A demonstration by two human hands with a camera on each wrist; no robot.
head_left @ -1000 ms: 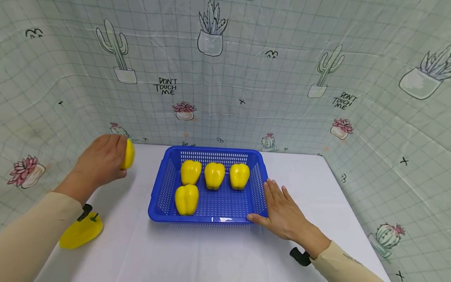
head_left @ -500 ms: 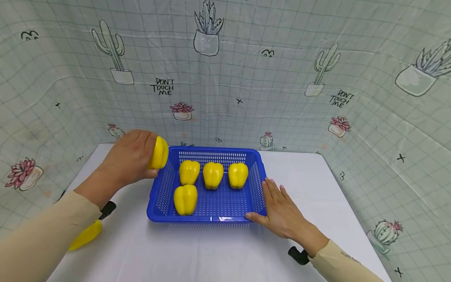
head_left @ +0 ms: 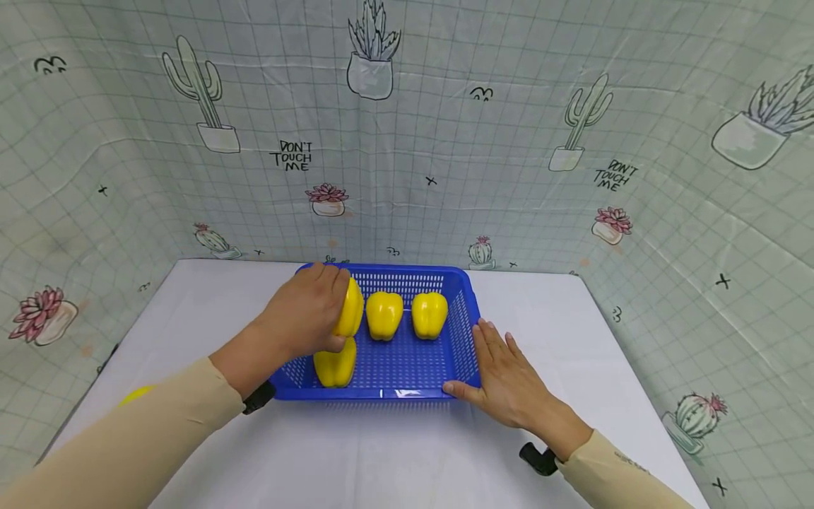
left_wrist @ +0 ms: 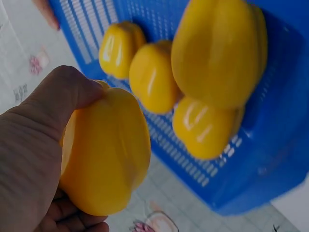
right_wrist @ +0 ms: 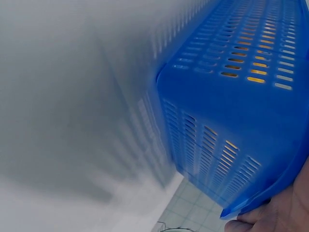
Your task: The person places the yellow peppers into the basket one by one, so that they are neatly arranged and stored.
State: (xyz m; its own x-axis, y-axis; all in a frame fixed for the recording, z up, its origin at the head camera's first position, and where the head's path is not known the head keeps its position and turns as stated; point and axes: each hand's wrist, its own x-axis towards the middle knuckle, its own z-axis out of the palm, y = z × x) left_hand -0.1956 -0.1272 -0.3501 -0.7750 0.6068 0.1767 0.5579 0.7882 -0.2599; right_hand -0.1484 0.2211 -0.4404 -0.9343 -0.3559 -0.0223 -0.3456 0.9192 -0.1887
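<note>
My left hand [head_left: 308, 307] holds a yellow bell pepper [head_left: 350, 309] over the left part of the blue plastic basket [head_left: 422, 394]. Thumb and fingers curl round that pepper [left_wrist: 108, 150] in the left wrist view. Several more yellow bell peppers lie in the basket: one pepper [head_left: 384, 316] at the back middle, another pepper [head_left: 429, 315] at back right, and a front-left pepper [head_left: 335, 364] partly covered by the hand. The back-left one is hidden in the head view. My right hand [head_left: 511, 385] rests with straight fingers against the basket's right rim, thumb on its front corner.
A further yellow pepper [head_left: 136, 394] lies on the white table [head_left: 394, 452] at left, mostly hidden by the left sleeve [head_left: 172, 431]. A patterned grid cloth [head_left: 432, 127] rises behind and at both sides.
My left hand has moved right with its bell pepper, from beyond the basket's left side to over the basket. My right hand stays at the rim, and the basket has not visibly moved.
</note>
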